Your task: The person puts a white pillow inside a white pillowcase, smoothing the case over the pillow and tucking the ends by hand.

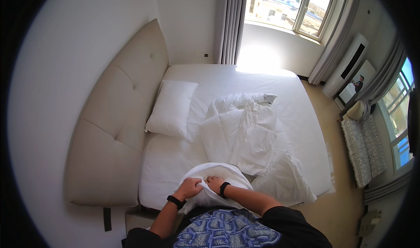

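Note:
A white pillow [226,171], with loose white cloth around it, rests on the near edge of the bed against my body. My left hand [191,187] is closed on a fold of that white cloth. Just to its right, my right hand [215,184] lies on the pillow with its fingers bent into the fabric; whether they pinch it is hard to see. Both wrists wear black bands. Beyond my hands, a crumpled white duvet [226,126] spreads over the middle of the bed. Another white pillow [174,108] lies flat near the headboard.
The bed's white sheet [295,116] reaches toward the window [295,8]. A padded beige headboard [111,116] stands at the left. Grey curtains [229,25] hang beyond the bed. At the right are a floor-standing air conditioner [347,64], a mirror [347,92] and a patterned sofa [364,149].

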The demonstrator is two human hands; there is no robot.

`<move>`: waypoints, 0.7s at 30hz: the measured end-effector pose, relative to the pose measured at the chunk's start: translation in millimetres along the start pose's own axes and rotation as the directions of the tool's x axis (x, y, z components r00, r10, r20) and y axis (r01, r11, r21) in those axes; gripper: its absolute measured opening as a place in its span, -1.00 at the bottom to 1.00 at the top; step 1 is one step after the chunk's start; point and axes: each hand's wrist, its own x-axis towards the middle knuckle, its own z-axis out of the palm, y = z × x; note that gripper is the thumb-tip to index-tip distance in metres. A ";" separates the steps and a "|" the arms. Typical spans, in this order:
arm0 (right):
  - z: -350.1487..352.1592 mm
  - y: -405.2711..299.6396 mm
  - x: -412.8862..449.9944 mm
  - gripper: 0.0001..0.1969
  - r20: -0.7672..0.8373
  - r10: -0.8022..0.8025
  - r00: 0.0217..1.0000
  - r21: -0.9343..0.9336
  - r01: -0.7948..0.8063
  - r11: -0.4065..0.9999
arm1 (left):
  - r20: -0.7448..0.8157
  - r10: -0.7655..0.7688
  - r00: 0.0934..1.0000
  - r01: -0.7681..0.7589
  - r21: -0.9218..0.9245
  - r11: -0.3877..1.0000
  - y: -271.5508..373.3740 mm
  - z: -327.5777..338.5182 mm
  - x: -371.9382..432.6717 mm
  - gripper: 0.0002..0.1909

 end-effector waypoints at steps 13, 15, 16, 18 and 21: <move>-84.4 3.9 -10.8 -0.61 -0.146 -0.445 0.883 0.199 0.467 0.862 | 0.039 -0.058 0.998 0.057 0.025 0.998 -15.1 -28.8 30.1 -0.76; -89.4 0.5 -5.7 -0.64 -0.082 -0.481 0.873 0.134 0.488 0.862 | 0.085 -0.020 0.996 0.025 -0.060 0.998 -11.9 -32.5 28.9 -0.77; -81.3 -1.4 -2.5 -0.67 -0.055 -0.519 0.853 0.088 0.522 0.849 | 0.082 -0.020 0.996 0.025 -0.056 0.998 -11.3 -32.1 27.4 -0.77; -57.5 -4.3 0.4 -0.72 -0.146 -0.582 0.800 0.073 0.595 0.800 | 0.090 0.010 0.996 -0.001 -0.101 0.995 -11.0 -29.7 22.8 -0.78; -29.4 -1.3 11.3 -0.71 -0.096 -0.572 0.814 0.234 0.577 0.782 | 0.129 0.016 0.992 -0.002 -0.112 0.994 -1.7 -33.8 25.4 -0.77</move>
